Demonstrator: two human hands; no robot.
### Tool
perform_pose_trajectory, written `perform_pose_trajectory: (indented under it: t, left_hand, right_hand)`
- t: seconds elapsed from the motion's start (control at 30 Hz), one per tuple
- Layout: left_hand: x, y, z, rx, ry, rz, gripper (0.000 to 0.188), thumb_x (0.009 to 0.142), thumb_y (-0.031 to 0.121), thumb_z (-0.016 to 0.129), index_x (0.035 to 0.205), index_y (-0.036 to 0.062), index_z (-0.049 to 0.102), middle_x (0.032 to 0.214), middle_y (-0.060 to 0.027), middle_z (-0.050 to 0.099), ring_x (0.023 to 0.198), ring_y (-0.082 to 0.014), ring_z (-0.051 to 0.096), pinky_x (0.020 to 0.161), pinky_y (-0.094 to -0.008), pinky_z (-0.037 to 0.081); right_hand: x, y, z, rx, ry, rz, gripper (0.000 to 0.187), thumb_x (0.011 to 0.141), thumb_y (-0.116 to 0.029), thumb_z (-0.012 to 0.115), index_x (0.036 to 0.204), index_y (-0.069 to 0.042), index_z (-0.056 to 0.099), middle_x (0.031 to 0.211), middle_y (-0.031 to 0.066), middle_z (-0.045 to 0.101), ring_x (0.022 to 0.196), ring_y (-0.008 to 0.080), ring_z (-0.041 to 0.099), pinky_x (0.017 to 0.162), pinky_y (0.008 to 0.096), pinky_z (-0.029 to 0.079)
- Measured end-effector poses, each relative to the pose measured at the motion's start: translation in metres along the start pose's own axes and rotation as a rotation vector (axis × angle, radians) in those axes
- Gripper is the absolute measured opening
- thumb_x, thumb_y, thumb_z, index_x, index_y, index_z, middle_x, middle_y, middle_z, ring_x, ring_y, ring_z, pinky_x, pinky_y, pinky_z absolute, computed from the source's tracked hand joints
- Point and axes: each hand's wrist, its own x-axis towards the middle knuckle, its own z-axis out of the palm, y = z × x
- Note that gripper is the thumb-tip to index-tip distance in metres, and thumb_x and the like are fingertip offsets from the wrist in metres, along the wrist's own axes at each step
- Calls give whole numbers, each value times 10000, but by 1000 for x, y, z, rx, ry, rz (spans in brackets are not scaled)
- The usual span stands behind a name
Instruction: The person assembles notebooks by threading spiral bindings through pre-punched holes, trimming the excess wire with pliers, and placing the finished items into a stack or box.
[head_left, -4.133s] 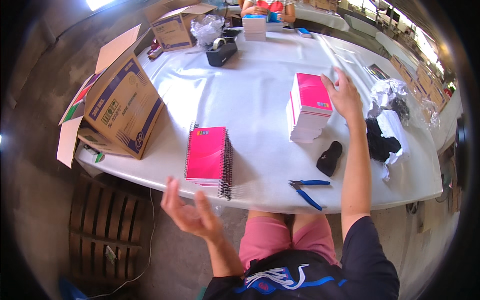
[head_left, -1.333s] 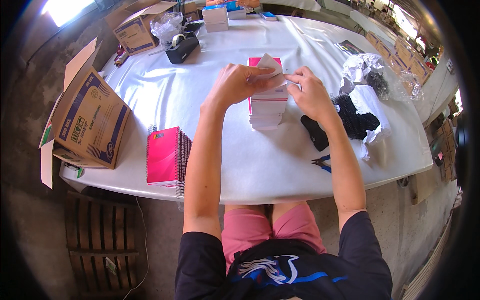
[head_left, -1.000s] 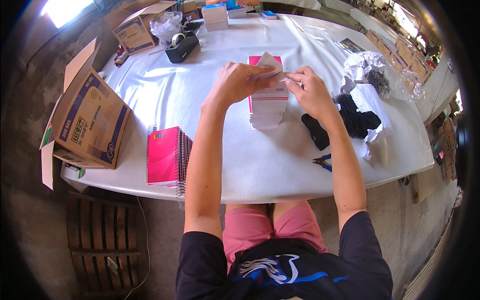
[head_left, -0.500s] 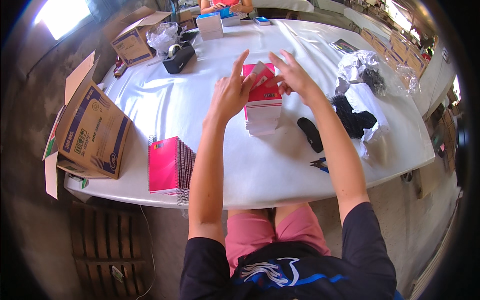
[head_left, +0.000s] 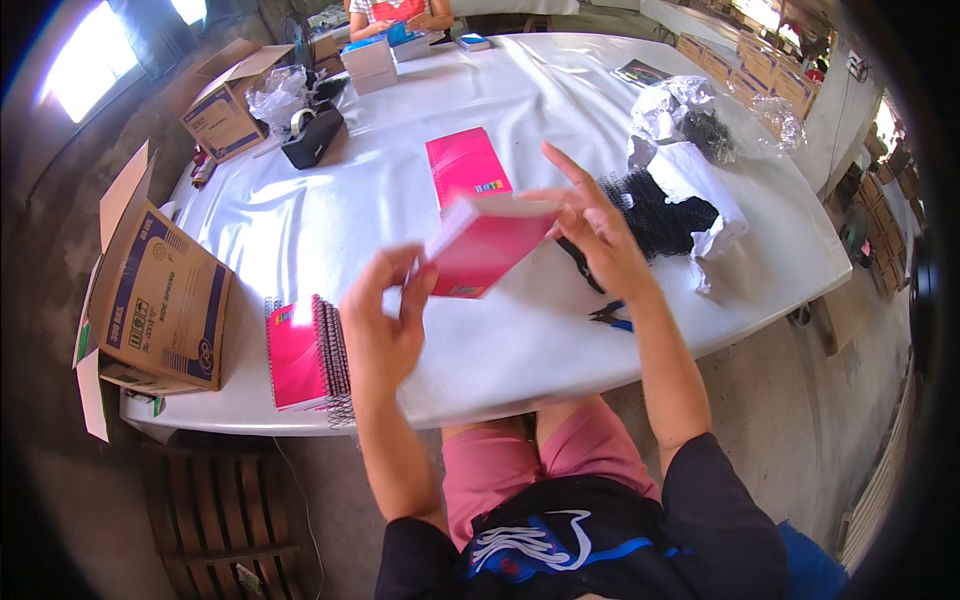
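Note:
In front of me a pink-covered notebook (head_left: 495, 250), blurred by motion and with no spiral visible on it, is tilted above the table. My left hand (head_left: 388, 310) pinches its left edge between thumb and fingers. At its right corner, my right hand (head_left: 600, 235) grips with thumb and fingers while the index finger points up. Just beyond lies the pile of pink notebooks (head_left: 465, 160), its front hidden by the raised one. Spiral-bound pink notebooks (head_left: 298, 360) are stacked by the near left edge.
Pliers (head_left: 610, 317) and a partly hidden black oblong object (head_left: 578, 264) lie right of centre. Black wire spirals (head_left: 655, 212) rest on white paper. Left stand an open carton (head_left: 175, 300) and a tape dispenser (head_left: 313, 135). Across the table a person (head_left: 390, 14) handles blue books.
A pink notebook has come off the pile and nearer to me, held between both hands. My left hand has moved down and left. The whole view has shifted a little.

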Motion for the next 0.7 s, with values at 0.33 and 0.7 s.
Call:
perform_pose_trajectory:
  t: [0.33,0.7]
  left_hand:
    - [-91,-29,38,687,-371,50,347,750,157,639,1067,95,513,1066,-91,497,1192,-305,410,942,-690,223]
    - [-102,-46,102,594,177,54,564,536,526,783,819,113,525,950,-73,492,1121,-330,418,886,-583,269]
  right_hand:
    - [8,151,-102,-1424,-80,290,192,830,-193,556,944,-43,595,1067,169,595,1013,361,574,853,470,477]
    - [9,63,-89,-997,12,-183,369,849,-9,519,1168,-159,631,824,124,568,786,306,556,756,385,462]
